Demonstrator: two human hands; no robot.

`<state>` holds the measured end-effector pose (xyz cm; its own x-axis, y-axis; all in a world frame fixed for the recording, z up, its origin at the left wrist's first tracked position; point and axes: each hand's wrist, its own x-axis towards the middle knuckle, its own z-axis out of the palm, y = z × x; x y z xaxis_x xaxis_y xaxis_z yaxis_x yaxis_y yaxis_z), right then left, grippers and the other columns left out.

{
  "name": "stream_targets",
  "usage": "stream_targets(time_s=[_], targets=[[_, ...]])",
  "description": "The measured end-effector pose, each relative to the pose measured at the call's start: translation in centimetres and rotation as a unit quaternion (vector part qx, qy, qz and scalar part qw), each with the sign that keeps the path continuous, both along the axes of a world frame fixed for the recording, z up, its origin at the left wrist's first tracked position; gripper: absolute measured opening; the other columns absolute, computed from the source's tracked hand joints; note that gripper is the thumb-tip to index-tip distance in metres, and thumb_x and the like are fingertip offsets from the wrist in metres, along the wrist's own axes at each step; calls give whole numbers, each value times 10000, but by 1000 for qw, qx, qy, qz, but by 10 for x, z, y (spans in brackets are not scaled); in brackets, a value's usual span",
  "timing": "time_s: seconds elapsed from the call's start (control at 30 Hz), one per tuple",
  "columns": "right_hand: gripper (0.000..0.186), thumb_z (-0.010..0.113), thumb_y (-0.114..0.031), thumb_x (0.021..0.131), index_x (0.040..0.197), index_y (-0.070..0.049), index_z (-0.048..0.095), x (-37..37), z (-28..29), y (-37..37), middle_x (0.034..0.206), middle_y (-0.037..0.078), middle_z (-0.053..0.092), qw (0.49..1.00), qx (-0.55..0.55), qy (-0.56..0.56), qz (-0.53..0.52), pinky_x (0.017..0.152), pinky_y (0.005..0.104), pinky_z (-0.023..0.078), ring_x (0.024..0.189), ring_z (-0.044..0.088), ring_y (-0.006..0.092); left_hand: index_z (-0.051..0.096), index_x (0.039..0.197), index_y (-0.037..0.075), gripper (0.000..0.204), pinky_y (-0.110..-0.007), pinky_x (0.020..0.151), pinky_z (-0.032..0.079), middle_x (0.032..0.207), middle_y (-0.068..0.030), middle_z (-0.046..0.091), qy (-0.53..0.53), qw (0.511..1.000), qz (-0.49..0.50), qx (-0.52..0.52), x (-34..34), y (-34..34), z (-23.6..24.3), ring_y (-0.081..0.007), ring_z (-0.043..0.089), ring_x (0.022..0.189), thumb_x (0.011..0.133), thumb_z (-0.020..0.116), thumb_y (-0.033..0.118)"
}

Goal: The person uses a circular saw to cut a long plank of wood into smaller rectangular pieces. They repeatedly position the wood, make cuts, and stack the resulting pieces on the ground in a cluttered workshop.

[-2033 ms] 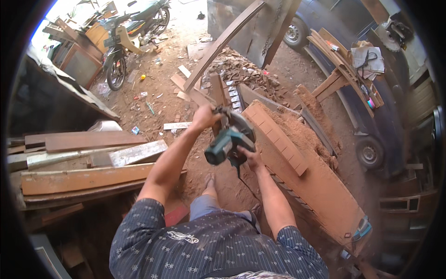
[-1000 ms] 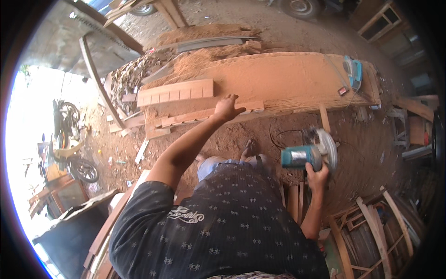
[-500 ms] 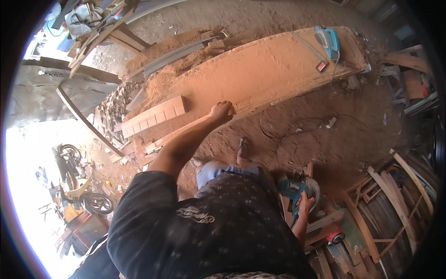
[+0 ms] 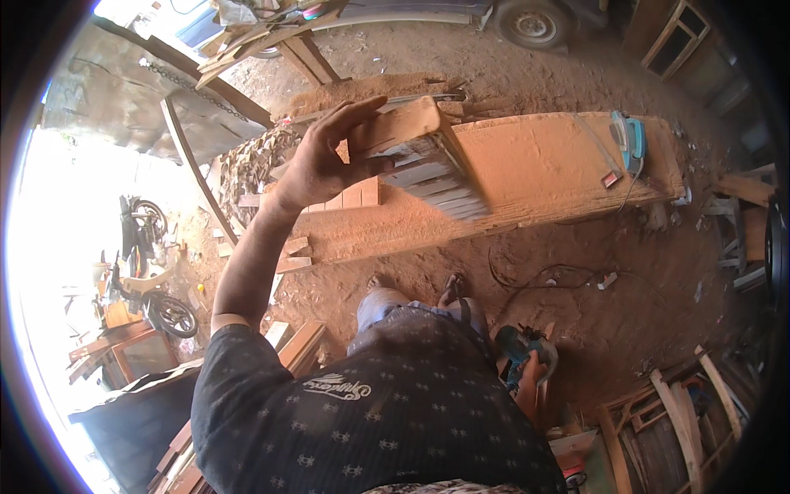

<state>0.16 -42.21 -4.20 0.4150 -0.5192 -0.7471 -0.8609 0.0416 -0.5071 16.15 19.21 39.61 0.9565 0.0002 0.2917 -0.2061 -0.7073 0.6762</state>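
My left hand (image 4: 325,156) is closed on one end of a wooden board (image 4: 407,123), holding it up and tilted above the long dusty plank bench (image 4: 527,165); its side shows a row of pale slats or cuts, blurred. A second board with crosswise cuts (image 4: 358,193) lies behind it on the bench. My right hand (image 4: 529,366), low beside my right hip, grips a teal circular saw (image 4: 514,346), partly hidden by my body.
A teal power tool (image 4: 629,140) sits at the bench's right end. A cable (image 4: 551,280) loops over the dirt floor. A car wheel (image 4: 531,25) is behind, a motorbike (image 4: 148,263) left, wooden frames (image 4: 666,412) lower right, piled planks (image 4: 300,346) beside me.
My left hand has taken hold of the slatted board on the bench's near edge and lifted it. Earlier, the saw left my left hand and moved down to my right side.
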Motion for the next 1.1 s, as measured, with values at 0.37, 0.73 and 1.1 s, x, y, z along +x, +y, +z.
stream_targets(time_s=[0.37, 0.73, 1.1], targets=[[551, 663, -166, 872, 1246, 161, 426, 13, 72, 69, 657, 82, 543, 993, -63, -70, 69, 461, 346, 437, 500, 501, 161, 314, 1545, 182, 852, -505, 924, 543, 1246, -212, 591, 156, 987, -34, 35, -57, 55, -188, -393, 659, 1043, 796, 713, 98], [525, 729, -347, 925, 1124, 97, 533, 2, 174, 151, 627, 53, 508, 956, -270, -2, 116, 413, 341, 399, 465, 475, 162, 535, 1247, 112, 490, -461, 989, 439, 1185, -118, 633, 243, 959, 121, 85, -139, 120, -453, -282, 607, 1190, 774, 660, 83], [465, 726, -412, 923, 983, 37, 621, 44, 263, 211, 657, 50, 519, 956, -222, -119, 148, 420, 317, 386, 492, 461, 141, 521, 1225, 127, 432, -482, 959, 462, 1148, -150, 667, 382, 895, 217, 69, -292, 249, -452, -331, 653, 1090, 836, 710, 129]])
